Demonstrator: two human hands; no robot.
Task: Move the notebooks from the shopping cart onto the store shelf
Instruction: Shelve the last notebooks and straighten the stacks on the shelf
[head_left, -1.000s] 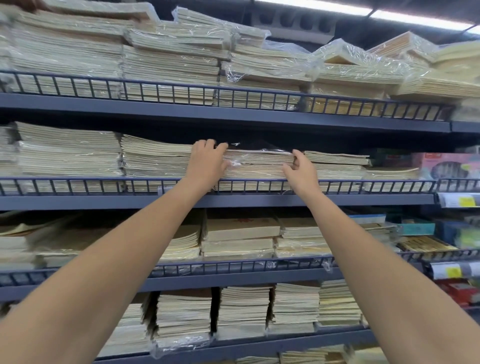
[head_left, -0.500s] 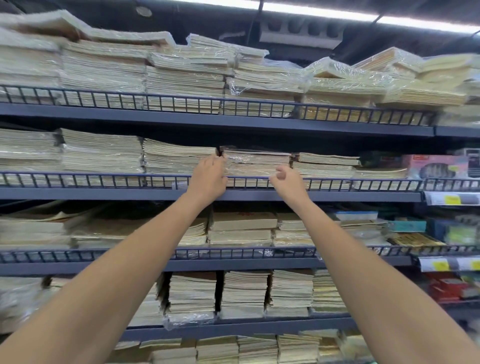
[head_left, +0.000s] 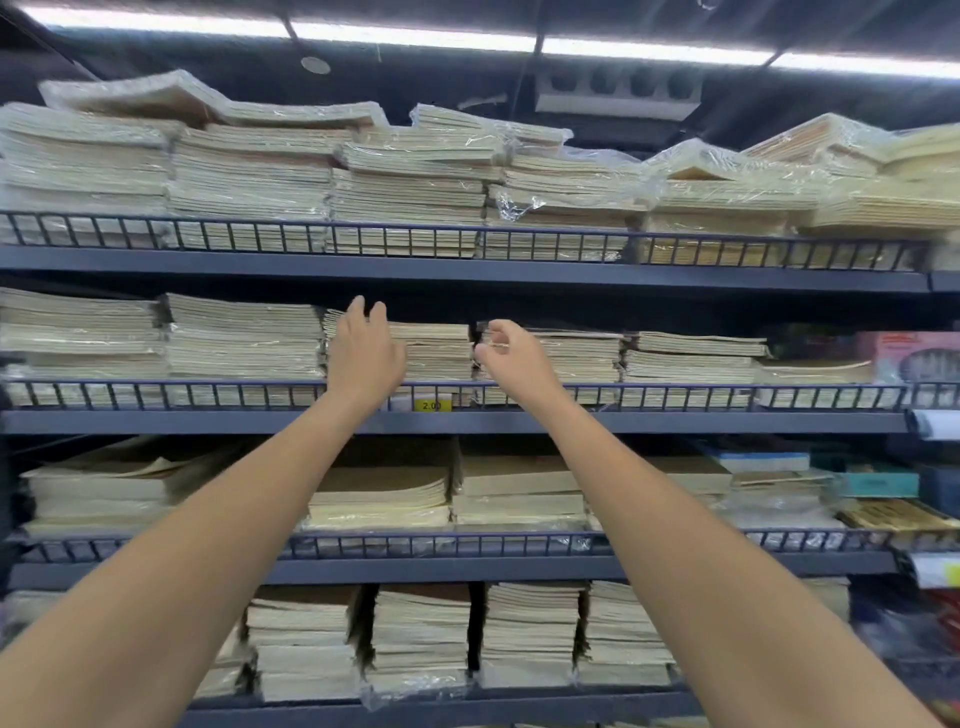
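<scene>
My L hand (head_left: 363, 353) flat on notebook stack (head_left: 439, 353); R hand (head_left: 511, 353) beside it, loosely curled, empty. Floppy, prob heavy stacked: grip both ends.

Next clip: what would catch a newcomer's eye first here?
Two bare arms stretch up from the bottom corners, left hand and right hand at the notebook stacks on the second shelf. Plastic-wrapped bundles crowd the top shelf under bright strip lights.
</scene>
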